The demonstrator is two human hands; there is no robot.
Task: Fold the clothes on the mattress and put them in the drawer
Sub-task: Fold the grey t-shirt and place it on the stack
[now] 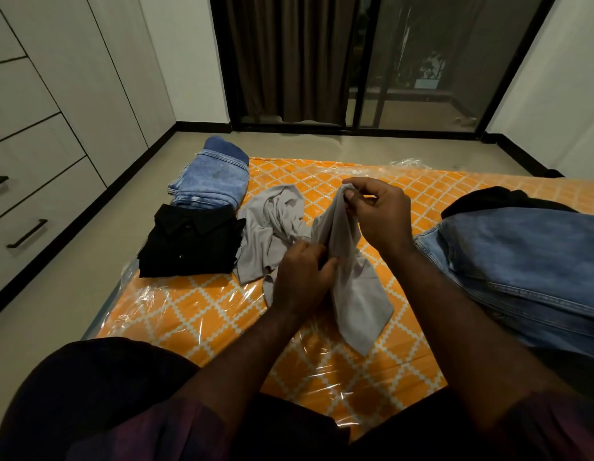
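Observation:
A crumpled grey garment (pixel 359 294) lies across the orange patterned mattress (pixel 196 311), which is wrapped in clear plastic. My right hand (pixel 378 214) pinches a raised end of the grey cloth above the mattress. Lower down, my left hand (pixel 302 274) grips the same cloth. A folded black shirt (pixel 189 244) sits at the mattress's left edge, with folded blue jeans (pixel 212 178) just behind it. An unfolded blue denim piece (pixel 528 267) lies at the right, a dark garment (pixel 495 197) partly under it.
White drawers with black bar handles (pixel 26 232) line the left wall, all closed. A strip of grey floor (pixel 89 234) runs between them and the mattress. A dark curtain (pixel 289 58) and a glass sliding door (pixel 422 61) stand behind.

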